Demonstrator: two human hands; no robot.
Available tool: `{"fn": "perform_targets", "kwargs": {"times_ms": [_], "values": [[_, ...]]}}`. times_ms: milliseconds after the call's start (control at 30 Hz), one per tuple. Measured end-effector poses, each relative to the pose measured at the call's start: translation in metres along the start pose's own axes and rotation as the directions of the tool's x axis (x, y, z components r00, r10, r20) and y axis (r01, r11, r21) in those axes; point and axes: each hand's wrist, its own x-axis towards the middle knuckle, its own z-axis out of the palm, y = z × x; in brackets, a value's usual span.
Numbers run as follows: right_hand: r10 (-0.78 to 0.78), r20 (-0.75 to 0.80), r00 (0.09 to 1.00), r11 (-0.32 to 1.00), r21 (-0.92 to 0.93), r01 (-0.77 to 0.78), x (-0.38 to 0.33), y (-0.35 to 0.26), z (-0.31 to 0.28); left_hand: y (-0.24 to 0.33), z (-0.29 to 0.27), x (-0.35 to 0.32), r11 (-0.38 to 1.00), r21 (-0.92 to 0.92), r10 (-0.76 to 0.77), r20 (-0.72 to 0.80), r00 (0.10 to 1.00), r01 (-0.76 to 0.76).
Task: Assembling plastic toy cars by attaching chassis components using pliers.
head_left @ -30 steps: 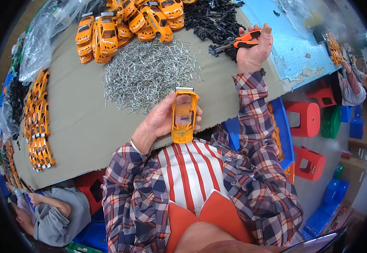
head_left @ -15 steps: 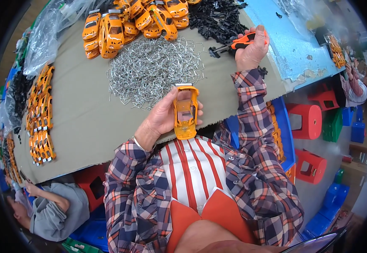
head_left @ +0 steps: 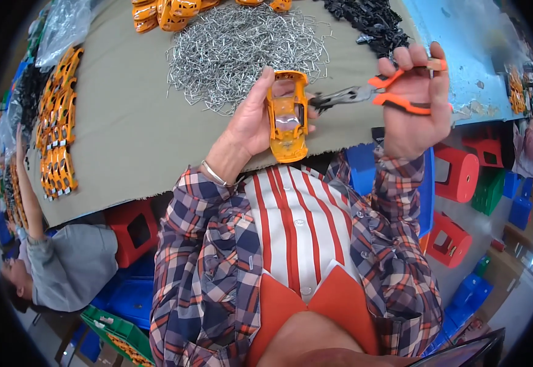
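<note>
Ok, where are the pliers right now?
In the head view, the orange-handled pliers are in the right hand, right of centre, raised over the table edge; their tips point left, close to the orange toy car body that the left hand holds.

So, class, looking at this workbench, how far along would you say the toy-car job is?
Done, it seems: rows of orange toy cars line the table's left edge. In hand: the left hand holds an orange car body while the right hand brings orange-handled pliers to its side. Left: a big heap of metal wire clips, black parts and more car bodies beyond it.
</note>
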Motion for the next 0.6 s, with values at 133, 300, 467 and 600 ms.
{"fn": "perform_targets", "kwargs": {"times_ms": [133,300,467,600], "values": [[0.036,0.078,0.996,0.997,0.063,-0.041,-0.014,0.027,0.015,-0.001,-0.003,0.002,0.999,0.032,0.009,0.018,1.0,-0.009],[0.043,0.128,0.991,0.995,0.082,-0.054,-0.018,0.04,0.006,0.001,-0.001,-0.002,1.0,-0.002,-0.02,0.026,0.999,0.02],[0.028,0.128,0.991,0.999,0.039,-0.033,-0.017,0.04,0.011,0.0,0.001,-0.004,1.0,-0.006,-0.016,0.046,0.999,0.016],[0.072,0.165,0.984,0.997,-0.01,-0.072,-0.018,0.044,0.017,-0.001,-0.001,-0.005,1.0,-0.023,-0.012,0.079,0.997,0.014]]}}
